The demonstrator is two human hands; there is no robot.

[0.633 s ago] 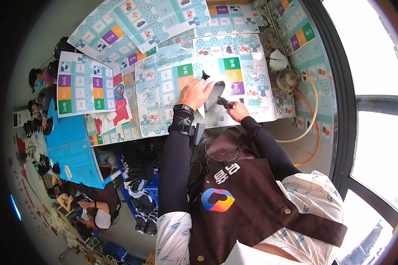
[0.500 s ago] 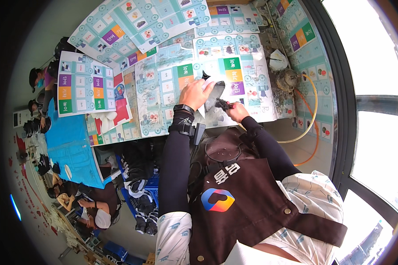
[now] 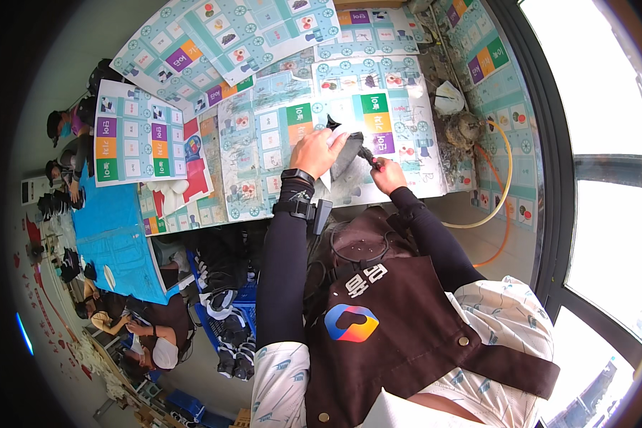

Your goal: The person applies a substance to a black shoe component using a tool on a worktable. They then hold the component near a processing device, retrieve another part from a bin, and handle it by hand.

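My left hand (image 3: 314, 152) grips a small white sheet (image 3: 326, 175) and presses it over a dark grey, flat piece of shoe-like material (image 3: 348, 155) on the worktable. Much of that piece is hidden under the sheet and fingers; a black tip pokes out beyond them. In my right hand (image 3: 388, 176) is a black spray gun (image 3: 365, 154), its front end over the right edge of the dark piece. A pale hose (image 3: 471, 222) leads from near my right forearm.
Printed sheets cover the worktable (image 3: 399, 191). A grimy round pot (image 3: 462, 130) with a pale and an orange hose (image 3: 508, 242) stands at the right, by a window frame. Shoes fill blue crates (image 3: 246, 296) below left. Other people sit at the far left beside a blue-covered table (image 3: 114, 235).
My right hand has shifted slightly, and the spray gun has swung from pointing left to pointing farther up and away along the dark piece. My left hand stays put.
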